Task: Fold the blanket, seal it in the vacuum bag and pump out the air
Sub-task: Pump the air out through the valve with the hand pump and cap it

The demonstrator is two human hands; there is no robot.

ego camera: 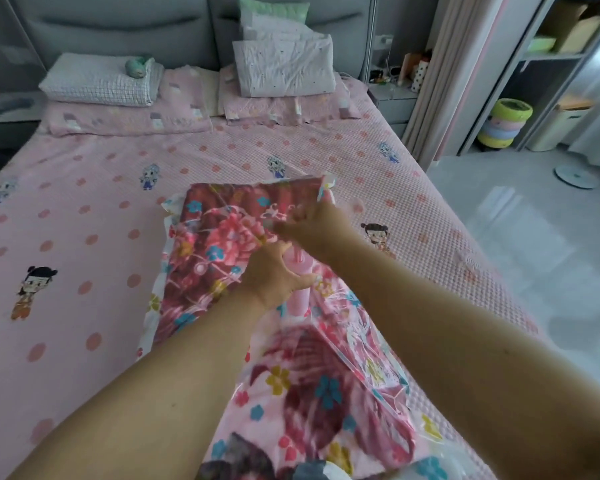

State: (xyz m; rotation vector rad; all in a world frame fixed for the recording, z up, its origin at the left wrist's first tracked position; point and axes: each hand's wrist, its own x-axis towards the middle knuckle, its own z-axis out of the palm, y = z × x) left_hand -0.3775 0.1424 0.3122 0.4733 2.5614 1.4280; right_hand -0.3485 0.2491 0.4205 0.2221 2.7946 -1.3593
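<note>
- Two bare arms reach forward over a bed point(222, 157) covered with a pink sheet printed with dots and small cartoon figures.
- The vacuum bag point(368, 344) lies on the near middle of the bed, running from the lower edge of the view up toward the centre; its clear plastic is glossy and wrinkled.
- The blanket point(215, 220), dark red and pink with coloured flowers, is inside the bag and fills most of it.
- A pink pump point(300, 271) stands upright on the bag, roughly at its middle, between the two hands.
- The left hand point(274, 271) wraps around the pump's tube, its fingers point(303, 280) curled closed on it and the thumb up along the side.
- The right hand point(317, 226) is higher and just beyond the left, at the top of the pump; it is blurred, so whether its fingers grip the handle or only rest there cannot be told.
- The far corner of the bag sticks up a little just past the right hand.
- At the head of the bed lie a checked pillow point(101, 81) on the left and a stack of folded pale bedding point(284, 64) on the right, against a grey padded headboard point(125, 26).
- To the right of the bed are a pale shiny floor point(534, 254), a curtain point(454, 74) and a stack of coloured rings point(504, 123) beside some shelves.
</note>
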